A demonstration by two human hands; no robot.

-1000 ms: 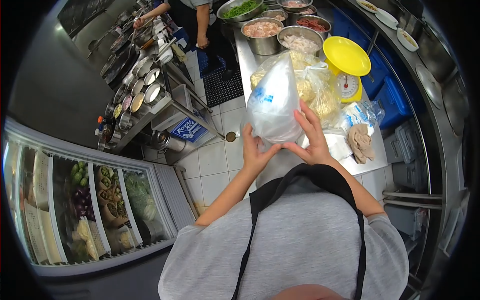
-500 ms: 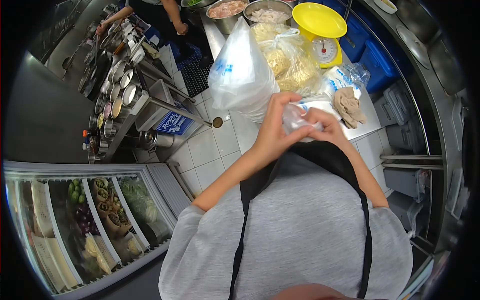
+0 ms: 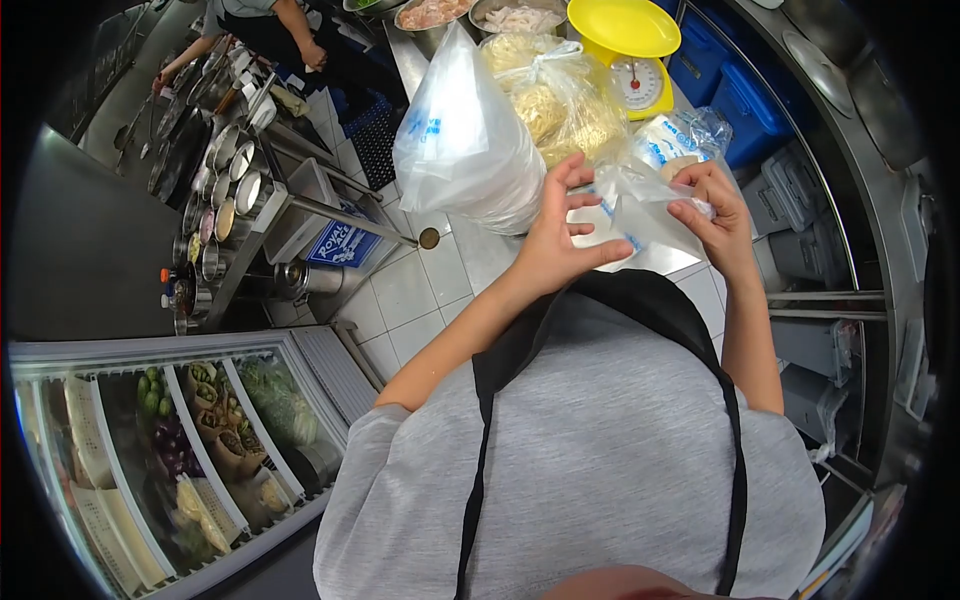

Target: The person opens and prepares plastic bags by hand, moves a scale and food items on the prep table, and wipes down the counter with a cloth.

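Observation:
A thin clear plastic bag [image 3: 660, 215] hangs stretched in front of my apron, its gathered edge pinched in my right hand [image 3: 722, 222]. Beside its other side, my left hand [image 3: 562, 225] has its fingers spread and curved, with nothing gripped in them. Just beyond my hands on the steel table stand a large white filled plastic bag [image 3: 465, 150] and a clear bag of pale yellow noodles [image 3: 570, 110]. Behind my right hand lies a plastic packet with blue print [image 3: 670, 140]. A beige cloth [image 3: 677, 167] is mostly hidden by my fingers.
A yellow dial scale [image 3: 635, 85] and metal bowls of raw meat [image 3: 435, 18] stand farther back on the table. At left are a rack of metal pots [image 3: 235, 175] and a glass-topped chiller [image 3: 300, 350] with vegetables. Another person [image 3: 280, 25] stands by the stove. Blue bins [image 3: 750, 115] are at right.
My hands have moved apart, the right one going right with the bag. The bunched bag is now spread out, and my left fingers have opened. The other person has shifted slightly.

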